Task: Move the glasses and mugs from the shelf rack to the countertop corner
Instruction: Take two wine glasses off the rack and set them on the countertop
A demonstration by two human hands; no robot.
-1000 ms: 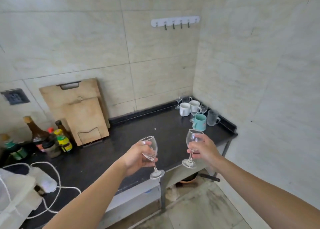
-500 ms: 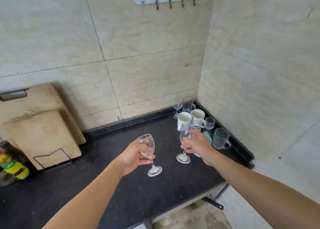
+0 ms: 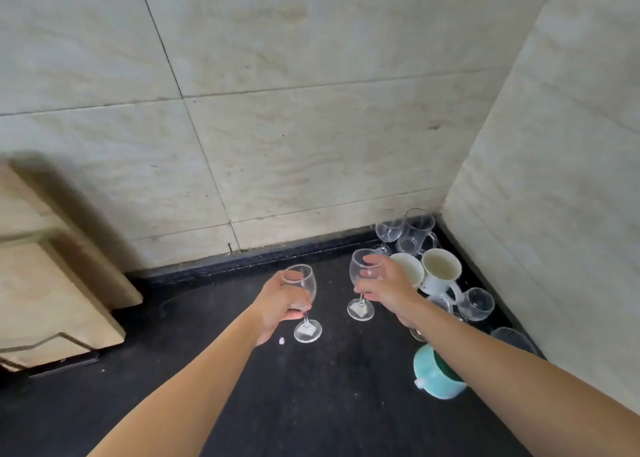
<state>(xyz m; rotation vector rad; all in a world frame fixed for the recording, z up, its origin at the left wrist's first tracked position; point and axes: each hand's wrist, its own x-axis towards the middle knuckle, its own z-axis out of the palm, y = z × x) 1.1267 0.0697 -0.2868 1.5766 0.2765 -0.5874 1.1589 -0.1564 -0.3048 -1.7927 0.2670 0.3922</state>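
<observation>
My left hand (image 3: 280, 304) grips the bowl of a clear wine glass (image 3: 304, 304), held upright over the black countertop (image 3: 329, 387). My right hand (image 3: 388, 290) grips a second wine glass (image 3: 360, 294), its foot close to or on the counter, right beside the cluster in the corner. That cluster holds two white mugs (image 3: 441, 271), a clear glass mug (image 3: 415, 231), a wine glass (image 3: 388, 231), a small glass (image 3: 479, 304) and a teal mug (image 3: 436, 377). My right forearm hides part of the cluster.
Tiled walls meet at the corner behind the glassware. Wooden cutting boards (image 3: 52, 283) lean against the back wall at the left. A small white scrap (image 3: 282, 341) lies on the counter by the left glass's foot.
Both hands have carried their wine glasses forward toward the corner. The view has closed in, and the right glass now sits next to the white mugs.
</observation>
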